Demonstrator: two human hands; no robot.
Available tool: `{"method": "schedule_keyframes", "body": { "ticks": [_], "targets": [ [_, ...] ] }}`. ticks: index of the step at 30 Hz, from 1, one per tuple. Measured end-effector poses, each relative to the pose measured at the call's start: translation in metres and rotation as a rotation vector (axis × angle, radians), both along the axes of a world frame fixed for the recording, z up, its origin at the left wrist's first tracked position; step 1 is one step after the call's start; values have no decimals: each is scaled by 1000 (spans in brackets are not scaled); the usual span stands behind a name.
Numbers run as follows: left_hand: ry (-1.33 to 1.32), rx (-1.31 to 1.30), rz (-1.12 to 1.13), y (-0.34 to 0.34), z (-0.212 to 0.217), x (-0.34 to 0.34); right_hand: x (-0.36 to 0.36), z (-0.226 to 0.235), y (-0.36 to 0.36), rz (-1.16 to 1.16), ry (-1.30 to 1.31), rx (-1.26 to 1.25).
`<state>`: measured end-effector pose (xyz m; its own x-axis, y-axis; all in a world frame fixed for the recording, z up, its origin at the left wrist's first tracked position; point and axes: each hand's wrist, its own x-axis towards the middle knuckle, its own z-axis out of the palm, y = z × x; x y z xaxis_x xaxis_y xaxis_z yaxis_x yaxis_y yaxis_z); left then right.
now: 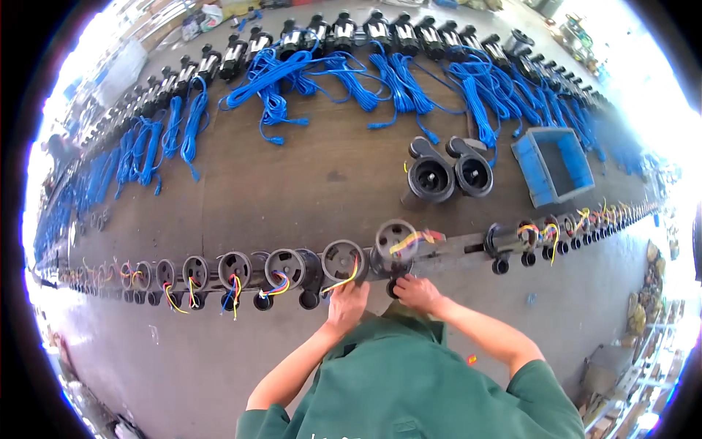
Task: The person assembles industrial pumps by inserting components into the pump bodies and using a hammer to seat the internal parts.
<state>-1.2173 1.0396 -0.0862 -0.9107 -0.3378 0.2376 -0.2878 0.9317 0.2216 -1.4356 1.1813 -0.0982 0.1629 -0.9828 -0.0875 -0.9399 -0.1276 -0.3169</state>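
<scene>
Right hand [418, 294] at the foot of a dark housing [387, 254] on the desk's [292, 175] near edge; left hand [347, 304] just beside. I can't tell either grip. Near row: open, wires [415, 240] loose, apparently unfinished. Far row, with blue cords [272, 73], seems further along.

A long brown table [292, 179] with a worn, marked top crosses the room, its edges bent by the lens. Smooth grey floor [197, 358] spreads along its near side, with a small red-and-yellow scrap [472, 359] on it. At the lower right stand pale metal racks [662, 366], with a heap of lumpy brownish items [638, 314] near them. White glare [654, 88] washes out both sides of the room.
</scene>
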Motion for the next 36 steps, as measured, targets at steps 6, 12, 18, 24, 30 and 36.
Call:
{"method": "schedule_keyframes", "body": {
  "ticks": [6,12,18,24,30,36],
  "targets": [
    [-27,-97,19,-8,-35,33,-3,66,-43,-150,-151,-171],
    [-35,3,-83,-22,3,20,-20,92,-121,-470,-259,-370],
    [27,247,366,-83,98,-42,-39,34,-91,-692,-443,-370],
    [118,368,311,-115,90,-72,-74,-43,-98,-775,-493,-273],
    [320,531,488,-105,30,-91,-81,-53,-110,-895,-856,-216],
    [252,624,635,-118,54,-115,-76,-32,-121,-1041,-587,-268]
  ]
}}
